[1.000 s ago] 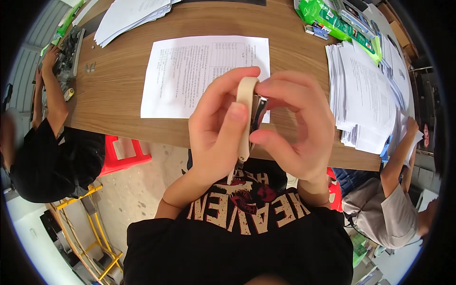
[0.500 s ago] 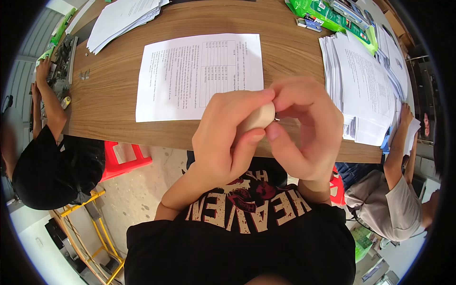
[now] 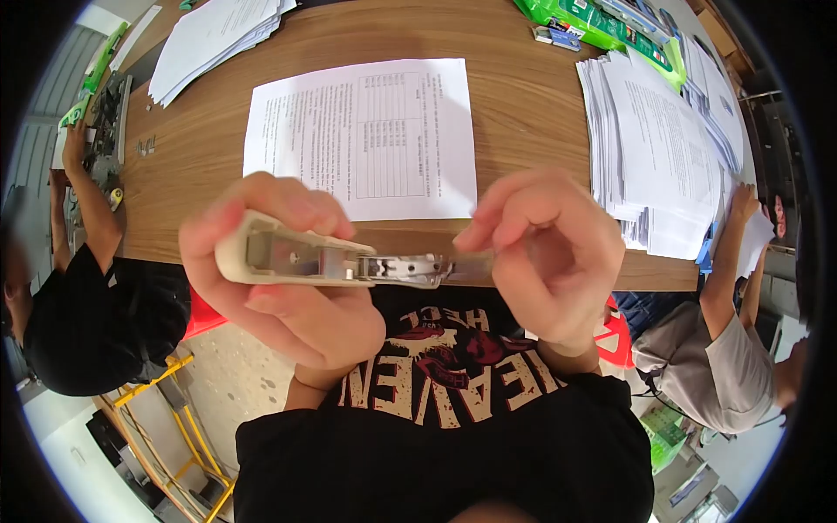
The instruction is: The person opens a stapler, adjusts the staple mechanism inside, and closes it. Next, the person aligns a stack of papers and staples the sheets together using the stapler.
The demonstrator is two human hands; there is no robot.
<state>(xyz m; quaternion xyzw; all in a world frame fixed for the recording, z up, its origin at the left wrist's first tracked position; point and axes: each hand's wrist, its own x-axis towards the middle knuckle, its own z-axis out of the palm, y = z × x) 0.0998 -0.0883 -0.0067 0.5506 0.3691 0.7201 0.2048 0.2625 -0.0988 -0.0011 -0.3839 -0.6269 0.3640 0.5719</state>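
Observation:
A cream stapler [image 3: 301, 260] lies sideways above the table's front edge, its hollow underside and metal inner parts facing me. My left hand [image 3: 296, 318] is closed around its cream body, fingers above and thumb below. The narrow metal end [image 3: 405, 268] points right, toward my right hand [image 3: 554, 253]. That hand's thumb and fingers are curled in a pinch at the tip of the metal part. A blurred greyish streak runs between the tip and the thumb; what the fingers hold is unclear. A printed sheet [image 3: 296, 131] with a table lies flat behind the hands.
Paper stacks lie at the back left [image 3: 205, 52] and right [image 3: 658, 148]. A green packet [image 3: 580, 26] and a small box [image 3: 556, 37] sit at the back right. Small metal pieces [image 3: 146, 146] lie at left. One person [image 3: 105, 322] works at left, another [image 3: 715, 375] at right.
My hands have moved apart, the left one going left with the stapler. The stapler has turned so that its open underside and metal end show. The view has shifted slightly.

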